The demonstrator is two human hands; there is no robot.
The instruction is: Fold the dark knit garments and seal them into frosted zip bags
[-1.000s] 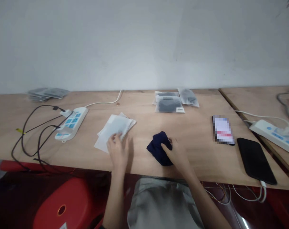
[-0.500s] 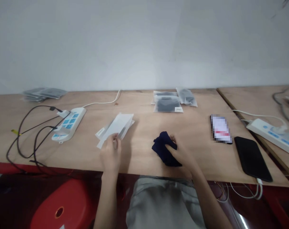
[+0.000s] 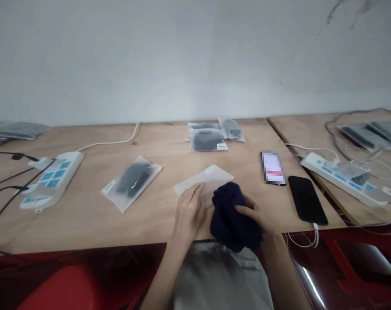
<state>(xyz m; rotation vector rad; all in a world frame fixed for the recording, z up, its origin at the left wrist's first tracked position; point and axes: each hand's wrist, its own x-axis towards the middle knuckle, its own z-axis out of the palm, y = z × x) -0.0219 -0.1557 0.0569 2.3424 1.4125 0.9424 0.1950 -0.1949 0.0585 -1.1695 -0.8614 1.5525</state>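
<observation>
Wooden table (image 3: 85, 215), taken as the landmark; entries placed by it.

Right hand (image 3: 255, 215): at the table's near edge, forearm rising from below, fingers curled and closed on the dark cloth (image 3: 232, 217). The cloth is a bunched navy bundle, partly on the table edge and partly hanging over the person's lap.

Left hand (image 3: 190, 213): at the near edge just left of the cloth, palm down, fingers spread flat, pressing on the clear bag (image 3: 204, 181); nothing is clasped in it. The bag lies flat on the table, its far end reaching away from the hand, its near end under the fingers and touching the cloth.

Filled bag (image 3: 132, 181): on the table, left of the hands, well apart from them, a dark item inside.

Stack of filled bags (image 3: 210, 137): at the table's far side, near the wall.

Power strip (image 3: 51, 178): on the left part of the table, cables plugged in.

Two phones: one with lit screen (image 3: 272, 168), one black (image 3: 307, 199) with a cable, on the right part of the table.
</observation>
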